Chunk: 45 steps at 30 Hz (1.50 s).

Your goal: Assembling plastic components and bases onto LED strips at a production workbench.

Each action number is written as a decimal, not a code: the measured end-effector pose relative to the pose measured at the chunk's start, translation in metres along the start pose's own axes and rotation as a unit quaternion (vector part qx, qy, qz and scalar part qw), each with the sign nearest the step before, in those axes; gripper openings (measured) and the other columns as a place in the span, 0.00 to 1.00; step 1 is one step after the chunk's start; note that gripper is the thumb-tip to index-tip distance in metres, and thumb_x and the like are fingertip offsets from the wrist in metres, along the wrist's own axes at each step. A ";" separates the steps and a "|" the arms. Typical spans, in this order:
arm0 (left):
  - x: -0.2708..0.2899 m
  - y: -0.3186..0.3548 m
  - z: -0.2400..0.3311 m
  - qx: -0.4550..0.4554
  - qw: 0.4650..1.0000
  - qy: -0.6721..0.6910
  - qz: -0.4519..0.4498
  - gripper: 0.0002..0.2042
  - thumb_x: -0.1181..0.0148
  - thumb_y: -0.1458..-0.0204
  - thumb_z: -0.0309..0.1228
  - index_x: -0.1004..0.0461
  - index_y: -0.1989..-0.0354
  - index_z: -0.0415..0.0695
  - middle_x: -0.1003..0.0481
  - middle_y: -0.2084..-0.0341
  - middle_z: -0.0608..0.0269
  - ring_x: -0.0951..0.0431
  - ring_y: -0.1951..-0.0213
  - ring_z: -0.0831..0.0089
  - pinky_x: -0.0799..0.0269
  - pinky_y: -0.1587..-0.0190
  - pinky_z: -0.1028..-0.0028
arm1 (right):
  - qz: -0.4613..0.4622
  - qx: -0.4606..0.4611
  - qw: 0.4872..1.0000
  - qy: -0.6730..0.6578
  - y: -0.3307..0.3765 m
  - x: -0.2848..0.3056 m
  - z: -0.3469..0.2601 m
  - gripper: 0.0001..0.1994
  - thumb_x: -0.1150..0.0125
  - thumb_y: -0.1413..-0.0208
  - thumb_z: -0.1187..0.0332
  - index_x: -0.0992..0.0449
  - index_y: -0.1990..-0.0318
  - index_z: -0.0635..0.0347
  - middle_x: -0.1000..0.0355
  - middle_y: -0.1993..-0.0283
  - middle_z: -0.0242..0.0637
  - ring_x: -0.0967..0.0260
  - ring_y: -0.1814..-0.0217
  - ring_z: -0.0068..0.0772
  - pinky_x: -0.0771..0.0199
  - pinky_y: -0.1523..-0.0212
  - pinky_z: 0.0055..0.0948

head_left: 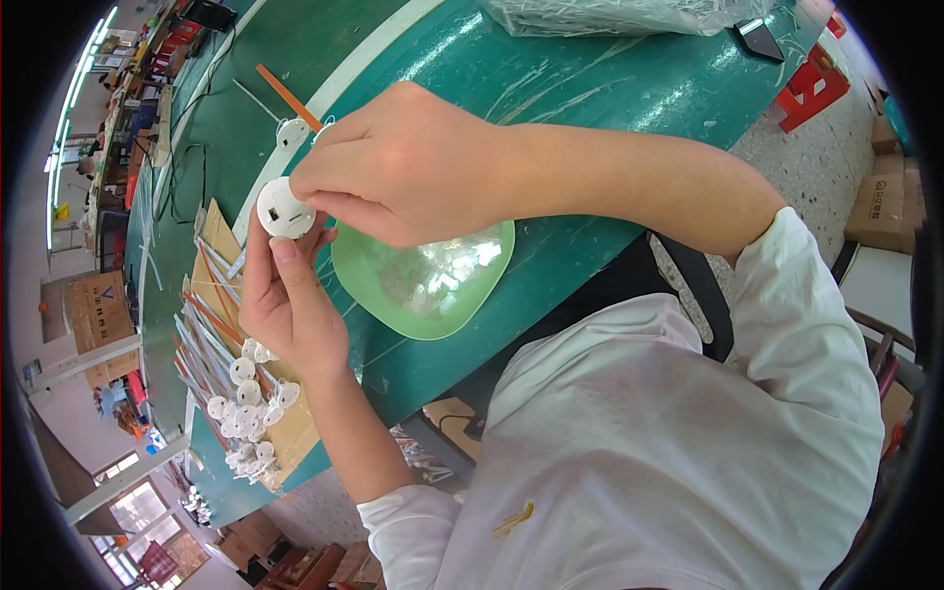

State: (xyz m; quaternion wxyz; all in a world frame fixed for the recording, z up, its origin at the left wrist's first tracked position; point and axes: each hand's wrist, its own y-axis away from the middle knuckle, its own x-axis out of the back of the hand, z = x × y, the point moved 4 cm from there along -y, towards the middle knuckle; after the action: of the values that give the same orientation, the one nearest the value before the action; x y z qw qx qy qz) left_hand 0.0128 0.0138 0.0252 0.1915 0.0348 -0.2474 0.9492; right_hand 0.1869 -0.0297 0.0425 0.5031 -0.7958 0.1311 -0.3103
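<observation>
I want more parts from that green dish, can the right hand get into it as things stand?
Probably yes: the right hand hovers just above the green dish, whose top is open. It is pinching the white round part, though.

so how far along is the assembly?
Done: a pile of finished white discs on sticks lies on cardboard. In hand: left hand and right hand hold one white disc. Left: loose parts in the green tray.

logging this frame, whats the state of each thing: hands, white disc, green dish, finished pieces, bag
left hand: closed on the white disc
right hand: fingertips pinching the disc's top
white disc: held up between both hands
green dish: upright, small clear bits inside
finished pieces: heaped on cardboard
plastic bag: lying on the table
</observation>
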 end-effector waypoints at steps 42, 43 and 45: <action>0.043 -0.022 0.019 -0.072 0.890 -0.450 0.025 0.11 0.43 0.40 0.27 0.22 0.53 0.34 0.20 0.77 0.55 0.17 0.74 0.69 0.24 0.69 0.74 | -0.048 0.022 0.998 0.021 0.003 -0.002 0.015 0.06 0.35 0.53 0.75 0.24 0.66 0.59 0.25 0.69 0.36 0.25 0.70 0.42 0.26 0.72 0.35; 0.048 -0.024 0.019 -0.050 0.847 -0.529 0.004 0.11 0.41 0.42 0.29 0.21 0.56 0.36 0.22 0.80 0.55 0.19 0.77 0.68 0.26 0.71 0.72 | -0.057 0.014 0.998 0.036 0.003 -0.003 0.017 0.05 0.35 0.53 0.75 0.24 0.67 0.58 0.25 0.69 0.36 0.25 0.70 0.42 0.26 0.72 0.35; 0.053 -0.026 0.020 -0.034 0.844 -0.535 0.017 0.11 0.40 0.45 0.33 0.19 0.60 0.39 0.24 0.82 0.54 0.22 0.81 0.63 0.27 0.72 0.69 | -0.077 -0.005 0.996 0.054 0.003 -0.001 0.023 0.05 0.35 0.52 0.75 0.24 0.67 0.58 0.25 0.70 0.36 0.25 0.70 0.42 0.26 0.72 0.36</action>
State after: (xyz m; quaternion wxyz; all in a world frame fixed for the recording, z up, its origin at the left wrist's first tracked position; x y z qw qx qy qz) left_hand -0.0274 0.0433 0.0627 0.0148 0.5263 -0.3439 0.7775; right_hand 0.2005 -0.0140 0.0322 0.4661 -0.7882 0.0976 -0.3899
